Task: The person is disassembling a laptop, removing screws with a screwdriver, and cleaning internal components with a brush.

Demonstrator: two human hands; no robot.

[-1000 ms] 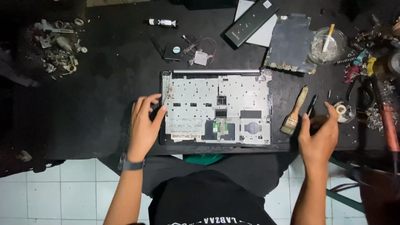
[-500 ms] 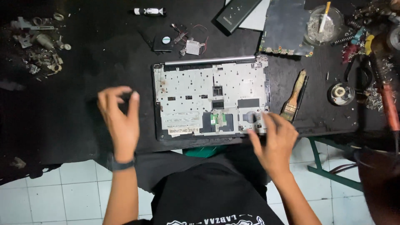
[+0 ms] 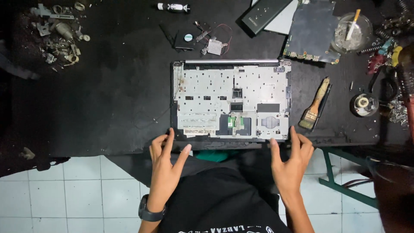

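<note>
Two hands rest spread and unclenched at the near edge of the laptop base [image 3: 231, 101], grasping nothing: the left hand [image 3: 166, 162] has fingertips touching the base's near-left corner, the right hand [image 3: 291, 162] touches its near-right corner. The base lies flat on the black bench [image 3: 99, 108], one stripped shell with its metal plate bare. It looks stiff, light and thin, probably flexing if lifted by one corner; both near corners or the side edges seem the safest hold, away from the small green board. Right of the base lies one paintbrush [image 3: 316, 105]. Beyond the base sit one small fan [image 3: 185, 39], one circuit board [image 3: 312, 32] and one glass ashtray [image 3: 353, 29]. Far left of the base is one heap of metal scraps [image 3: 60, 32].
</note>
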